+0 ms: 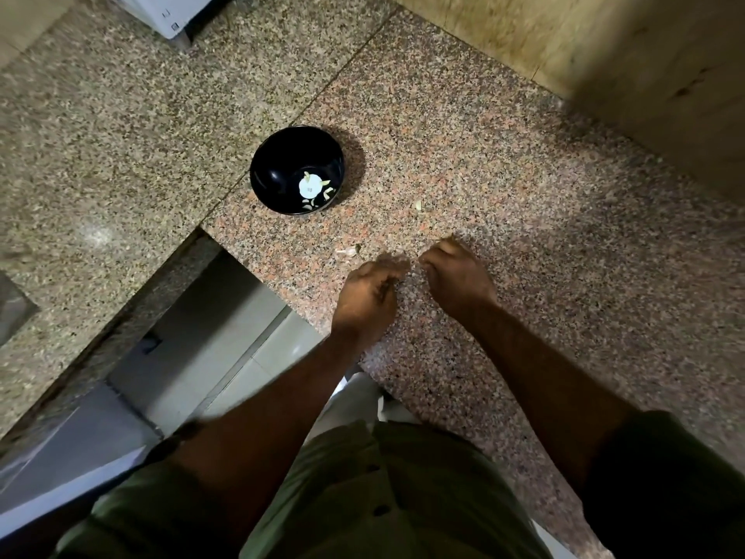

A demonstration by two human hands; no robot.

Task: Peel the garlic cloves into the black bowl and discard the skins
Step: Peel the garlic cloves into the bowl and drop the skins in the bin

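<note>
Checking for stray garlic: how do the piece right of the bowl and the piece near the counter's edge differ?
The right piece lies alone, clear of the hands; the edge piece lies near the left hand. The right one looks compact; the edge one longer, beside a dark fleck. Both are pale, outside the black bowl.

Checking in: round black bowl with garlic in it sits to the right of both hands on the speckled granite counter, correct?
Not quite. The head view shows the round black bowl sitting left of and beyond both hands, left hand and right hand, on the speckled granite counter. It does hold garlic.

Black bowl [296, 170] on granite counter [483, 163], left hand [369, 294] and right hand [455, 276] curled, blurred, close together
</note>
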